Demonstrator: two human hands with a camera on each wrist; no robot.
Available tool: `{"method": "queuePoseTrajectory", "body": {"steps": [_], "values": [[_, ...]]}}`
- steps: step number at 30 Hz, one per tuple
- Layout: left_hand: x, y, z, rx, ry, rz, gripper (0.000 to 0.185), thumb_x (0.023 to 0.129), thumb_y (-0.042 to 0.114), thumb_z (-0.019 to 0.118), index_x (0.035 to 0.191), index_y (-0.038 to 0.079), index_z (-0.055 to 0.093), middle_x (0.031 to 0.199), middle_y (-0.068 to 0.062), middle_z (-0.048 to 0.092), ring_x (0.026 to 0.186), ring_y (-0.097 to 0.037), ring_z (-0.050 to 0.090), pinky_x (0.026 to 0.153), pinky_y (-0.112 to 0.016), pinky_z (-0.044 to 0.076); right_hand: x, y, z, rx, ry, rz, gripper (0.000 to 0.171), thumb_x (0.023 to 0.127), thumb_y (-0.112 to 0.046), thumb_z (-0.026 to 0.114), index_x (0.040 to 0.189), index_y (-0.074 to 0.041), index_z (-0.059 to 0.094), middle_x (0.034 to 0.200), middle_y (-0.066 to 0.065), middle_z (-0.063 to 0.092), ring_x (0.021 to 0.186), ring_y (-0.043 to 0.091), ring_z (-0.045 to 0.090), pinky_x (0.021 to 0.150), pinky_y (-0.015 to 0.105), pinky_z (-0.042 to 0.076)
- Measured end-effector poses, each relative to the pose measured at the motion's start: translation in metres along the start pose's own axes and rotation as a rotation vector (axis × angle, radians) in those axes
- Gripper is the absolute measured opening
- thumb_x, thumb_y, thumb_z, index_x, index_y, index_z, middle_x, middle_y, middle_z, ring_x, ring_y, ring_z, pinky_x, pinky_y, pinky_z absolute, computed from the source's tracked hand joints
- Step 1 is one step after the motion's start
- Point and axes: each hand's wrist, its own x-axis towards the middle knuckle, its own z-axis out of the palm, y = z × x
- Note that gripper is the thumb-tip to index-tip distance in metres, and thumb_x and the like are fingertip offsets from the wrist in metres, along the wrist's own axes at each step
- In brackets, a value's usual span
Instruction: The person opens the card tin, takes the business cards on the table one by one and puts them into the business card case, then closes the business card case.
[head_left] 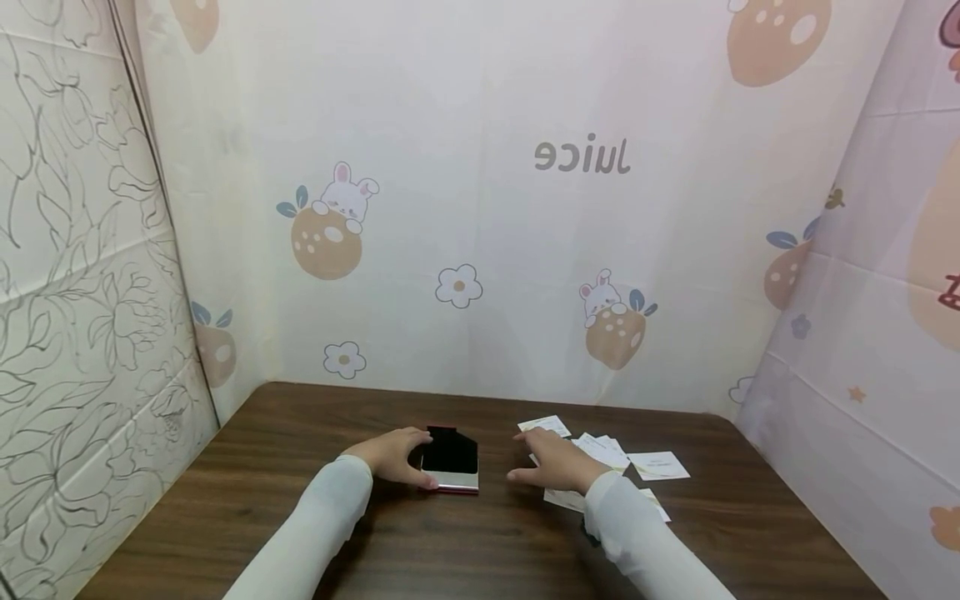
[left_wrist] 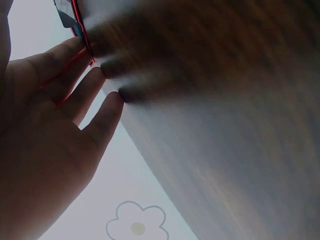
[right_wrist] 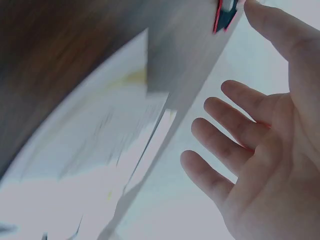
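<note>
A card case point(head_left: 453, 454) with a black face, a silver band along its near side and red edges lies on the brown table. My left hand point(head_left: 390, 457) holds it by its left side, thumb at the near edge and a forefinger at the far edge. In the left wrist view the other fingers point(left_wrist: 107, 112) extend down by the tabletop. To the right, my right hand point(head_left: 558, 462) hovers over a spread of white printed cards point(head_left: 603, 450), its fingers apart and nothing in its grasp. The hand and sleeve hide some of the cards.
One card point(head_left: 660, 466) lies at the right of the spread and another point(head_left: 546, 426) at its far left. Wood-grain table point(head_left: 247, 492) surrounds the things. Patterned cloth point(head_left: 487, 208) hangs behind the table and along both sides.
</note>
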Motion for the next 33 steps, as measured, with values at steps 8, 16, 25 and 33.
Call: {"method": "queuePoseTrajectory", "body": {"steps": [8,16,25,33], "values": [[0.0,-0.003,0.001,0.003,0.0,0.01,0.087,0.079,0.056,0.079,0.145,0.007,0.051,0.149,-0.013,0.046,0.137,-0.03,0.044,0.109,-0.05,0.038,-0.019,0.025,-0.011,-0.075,0.061,0.06,0.066,0.084,-0.043,0.08,0.131,-0.001,0.06,0.129,0.018,0.059,0.121,0.039,0.055,0.099,0.055,0.044],[0.001,-0.001,0.001,0.005,-0.001,0.007,0.087,0.079,0.057,0.079,0.145,0.008,0.051,0.149,-0.012,0.046,0.136,-0.03,0.044,0.108,-0.049,0.039,-0.031,0.052,-0.02,-0.13,0.086,0.109,0.066,0.085,-0.043,0.078,0.13,0.001,0.06,0.128,0.02,0.059,0.121,0.043,0.054,0.097,0.061,0.043],[0.002,-0.001,0.001,-0.001,-0.002,0.0,0.087,0.079,0.057,0.079,0.146,0.008,0.05,0.149,-0.011,0.046,0.136,-0.029,0.045,0.107,-0.049,0.04,-0.035,0.092,-0.027,-0.215,0.083,0.268,0.064,0.086,-0.043,0.077,0.13,0.001,0.061,0.126,0.023,0.06,0.118,0.045,0.054,0.095,0.063,0.044],[0.003,-0.001,0.001,-0.003,-0.002,0.003,0.088,0.079,0.056,0.079,0.146,0.009,0.049,0.15,-0.011,0.045,0.136,-0.03,0.044,0.107,-0.05,0.04,-0.036,0.109,-0.031,-0.252,0.045,0.331,0.057,0.088,-0.043,0.074,0.124,0.001,0.065,0.119,0.024,0.061,0.114,0.047,0.055,0.092,0.066,0.044]]}}
